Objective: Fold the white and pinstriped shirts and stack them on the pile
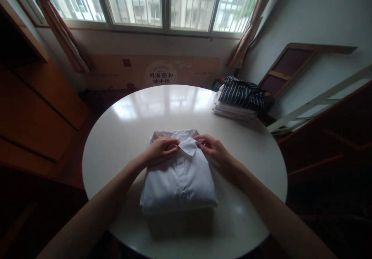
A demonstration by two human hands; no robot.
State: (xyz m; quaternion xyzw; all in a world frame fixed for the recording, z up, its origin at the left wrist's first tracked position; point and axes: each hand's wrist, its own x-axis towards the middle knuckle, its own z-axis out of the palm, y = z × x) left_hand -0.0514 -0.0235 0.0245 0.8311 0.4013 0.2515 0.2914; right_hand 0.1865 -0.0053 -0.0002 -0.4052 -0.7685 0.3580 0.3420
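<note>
A folded white dress shirt [192, 181] lies front side up on the round white table, its collar pointing away from me and a button showing low on the placket. My left hand [162, 149] rests over the left side of the collar, fingers curled and pinching the cloth near the collar's middle. On the other side, my right hand [212, 145] pinches the right part of the collar between thumb and fingers. One collar point [188, 146] stands out between the two hands.
At the table's [116, 146] far right edge sits a stack of folded white garments [235, 109] with a black-and-white striped garment [242, 92] on top. Wooden cabinets [37, 123] stand on the left. Behind the table are a printed cardboard panel [116, 71] and a barred window.
</note>
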